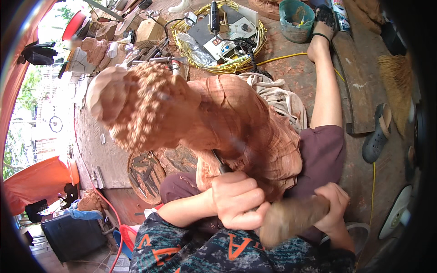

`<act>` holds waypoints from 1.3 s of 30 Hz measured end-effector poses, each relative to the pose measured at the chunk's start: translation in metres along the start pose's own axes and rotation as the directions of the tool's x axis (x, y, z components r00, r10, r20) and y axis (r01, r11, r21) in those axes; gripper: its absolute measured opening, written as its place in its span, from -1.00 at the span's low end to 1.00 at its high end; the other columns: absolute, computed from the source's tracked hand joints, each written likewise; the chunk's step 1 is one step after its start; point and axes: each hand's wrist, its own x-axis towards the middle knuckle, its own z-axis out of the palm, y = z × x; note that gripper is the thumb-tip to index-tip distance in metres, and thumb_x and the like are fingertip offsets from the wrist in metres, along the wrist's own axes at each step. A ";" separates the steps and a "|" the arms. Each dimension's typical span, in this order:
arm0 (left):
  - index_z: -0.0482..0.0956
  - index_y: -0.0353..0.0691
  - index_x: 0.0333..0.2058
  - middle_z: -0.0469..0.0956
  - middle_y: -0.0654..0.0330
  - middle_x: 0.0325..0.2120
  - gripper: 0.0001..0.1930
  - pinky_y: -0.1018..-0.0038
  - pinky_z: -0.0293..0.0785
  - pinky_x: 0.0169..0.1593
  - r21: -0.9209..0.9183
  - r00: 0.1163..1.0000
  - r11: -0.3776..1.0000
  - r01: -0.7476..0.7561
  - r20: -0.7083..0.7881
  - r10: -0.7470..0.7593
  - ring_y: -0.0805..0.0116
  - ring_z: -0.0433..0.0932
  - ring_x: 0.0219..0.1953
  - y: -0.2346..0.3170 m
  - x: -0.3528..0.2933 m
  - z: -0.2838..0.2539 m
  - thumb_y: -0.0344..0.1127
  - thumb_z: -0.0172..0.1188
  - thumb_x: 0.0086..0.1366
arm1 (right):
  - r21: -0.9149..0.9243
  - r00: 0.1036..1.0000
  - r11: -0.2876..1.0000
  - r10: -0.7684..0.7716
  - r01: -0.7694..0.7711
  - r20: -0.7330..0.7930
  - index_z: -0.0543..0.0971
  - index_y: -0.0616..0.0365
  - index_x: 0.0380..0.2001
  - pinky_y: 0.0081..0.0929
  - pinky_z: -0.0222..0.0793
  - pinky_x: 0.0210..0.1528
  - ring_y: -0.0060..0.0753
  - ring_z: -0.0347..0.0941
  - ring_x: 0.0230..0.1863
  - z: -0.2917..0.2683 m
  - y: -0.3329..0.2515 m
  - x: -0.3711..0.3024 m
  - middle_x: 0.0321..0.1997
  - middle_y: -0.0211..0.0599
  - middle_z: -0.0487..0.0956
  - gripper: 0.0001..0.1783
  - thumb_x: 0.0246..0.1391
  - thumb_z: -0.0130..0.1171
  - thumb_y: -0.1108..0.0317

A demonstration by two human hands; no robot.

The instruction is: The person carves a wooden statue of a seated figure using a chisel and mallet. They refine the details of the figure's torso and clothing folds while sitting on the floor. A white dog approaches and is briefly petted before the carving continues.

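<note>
A carved reddish-brown wooden statue (227, 100) with a head covered in small knobs lies slantwise across my lap, its head toward the upper left. My left hand (240, 200) is wrapped round a chisel (224, 166), whose dark shaft points up at the statue's lower side; its cutting tip is hard to make out. In my right hand (334, 204) is a wooden mallet (291, 220), blurred by motion, its thick end close beside the left fist.
A round tray of carving tools (145, 175) stands left of my knee. Farther off are a grey control box (243, 28) ringed by a yellow coil, and a teal bucket (296, 20). A plank (355, 86), a clog (377, 136) and a broom (397, 86) lie right. A red cord (91, 175) runs along the left.
</note>
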 end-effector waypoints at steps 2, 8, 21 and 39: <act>0.34 -0.17 -0.57 0.19 0.38 -0.76 -0.73 0.60 0.06 -0.70 -0.107 0.999 0.994 0.005 -0.042 -0.009 0.53 0.19 -0.76 0.022 0.012 -0.009 -0.25 0.24 0.16 | 0.125 0.966 0.960 0.240 -0.250 0.092 0.43 0.19 -0.21 -0.38 0.40 -0.37 -0.25 0.44 -0.49 -0.001 -0.002 -0.004 -0.44 -0.29 0.47 -0.57 -0.20 0.34 0.42; 0.42 -0.10 -0.59 0.31 0.27 -0.71 -0.78 0.43 0.32 -0.68 0.347 0.890 0.844 0.409 0.050 -0.452 0.40 0.40 -0.69 0.059 0.019 -0.027 -0.22 0.30 0.03 | 0.625 0.836 0.572 0.477 -0.531 0.272 0.43 0.24 -0.07 -0.58 0.36 -0.18 -0.61 0.42 -0.29 -0.005 -0.024 0.057 -0.35 -0.45 0.49 -0.52 -0.10 0.33 0.41; 0.29 -0.50 -0.01 0.54 -0.14 -0.37 -0.10 0.24 0.55 -0.28 0.709 0.354 0.336 0.620 0.129 -0.926 -0.04 0.60 -0.34 0.036 -0.046 -0.050 0.11 0.43 -0.14 | 0.526 0.894 0.723 0.357 -0.448 0.270 0.45 0.37 -0.03 -0.45 0.38 -0.04 -0.41 0.51 -0.15 0.031 -0.018 0.074 -0.17 -0.14 0.59 -0.39 -0.16 0.37 0.28; 0.31 -0.27 0.11 0.38 0.01 0.08 -0.34 0.25 0.54 -0.20 0.629 0.458 0.532 0.566 0.297 -0.838 -0.02 0.57 -0.23 0.017 -0.038 -0.068 -0.33 0.33 0.00 | 0.262 0.966 0.945 0.142 -0.198 0.216 0.42 0.25 -0.29 -0.26 0.43 -0.06 0.06 0.50 -0.05 0.027 -0.072 -0.022 0.29 0.11 0.24 -0.55 -0.34 0.37 0.48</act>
